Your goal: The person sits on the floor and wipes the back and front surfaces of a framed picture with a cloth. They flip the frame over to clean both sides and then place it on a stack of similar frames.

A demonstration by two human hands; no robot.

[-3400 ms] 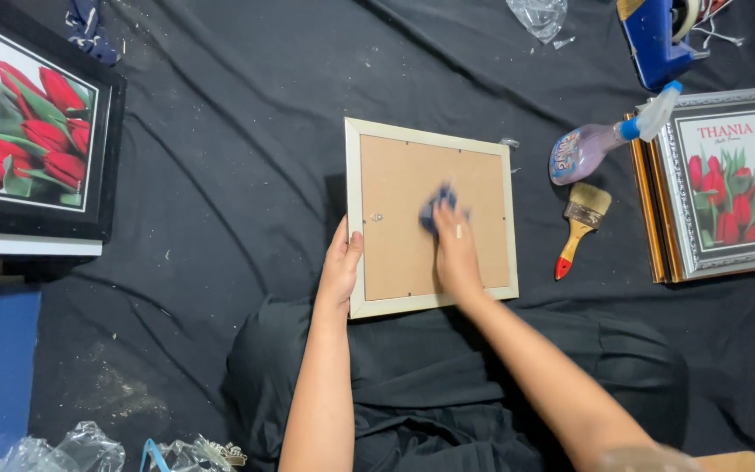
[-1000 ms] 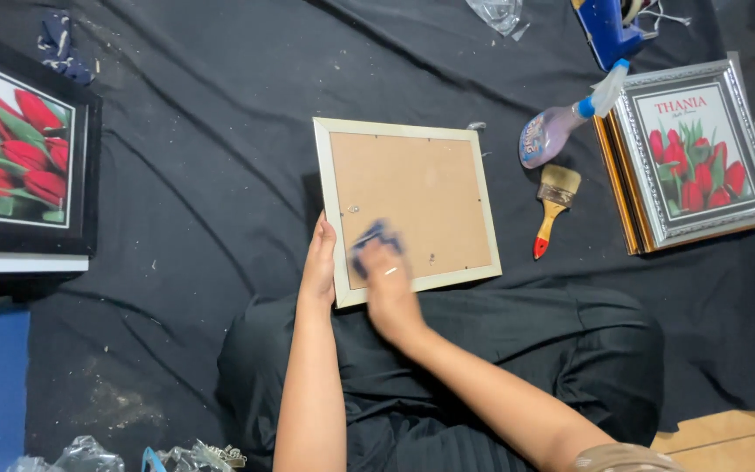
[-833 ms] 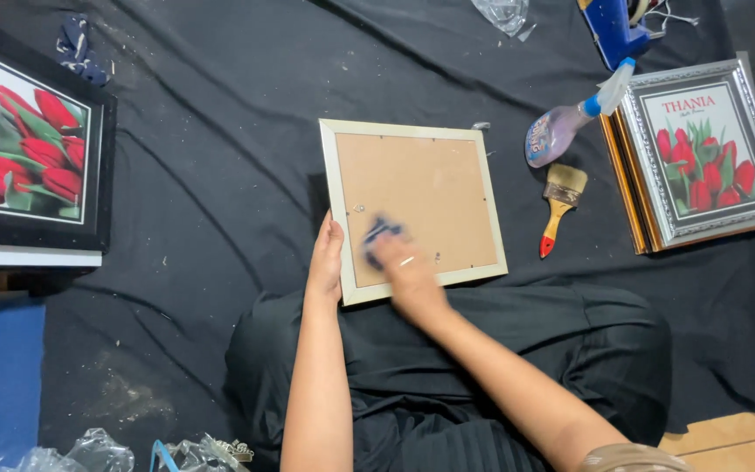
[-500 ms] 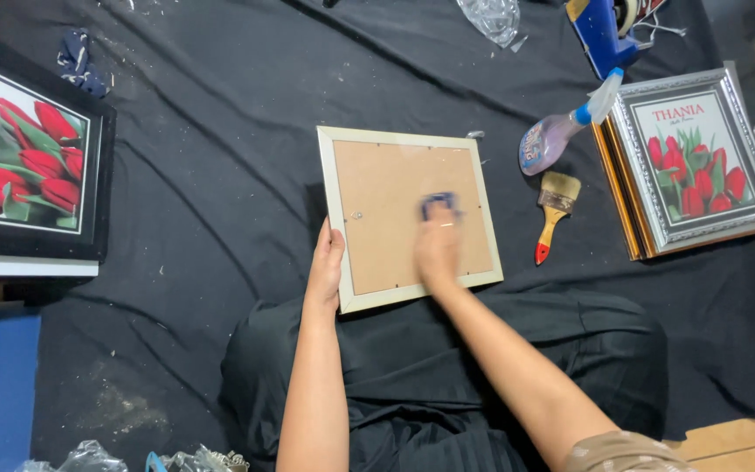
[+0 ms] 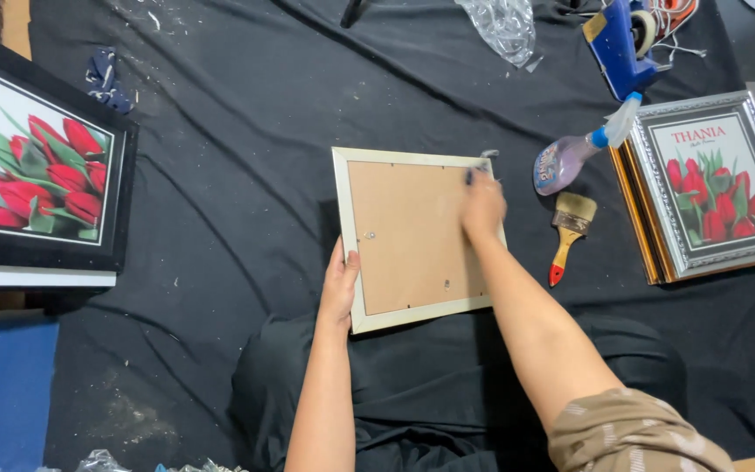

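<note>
A cream picture frame [image 5: 412,238] lies face down on the black cloth [image 5: 238,157], its brown backing board up. My left hand [image 5: 340,287] grips the frame's lower left edge, thumb on the rim. My right hand [image 5: 482,205] presses a small dark cloth [image 5: 475,172] onto the frame's far right corner; most of the cloth is hidden under my fingers.
A spray bottle [image 5: 574,153] and a paintbrush [image 5: 569,225] lie just right of the frame. A stack of silver framed tulip pictures [image 5: 708,188] sits farther right, a large black framed tulip picture [image 5: 37,188] at left. A blue tape dispenser [image 5: 619,39] and crumpled plastic [image 5: 504,24] lie at the back.
My right hand has swept the cloth from the frame's near left part across the backing to its far right corner. My left hand stays on the frame's edge.
</note>
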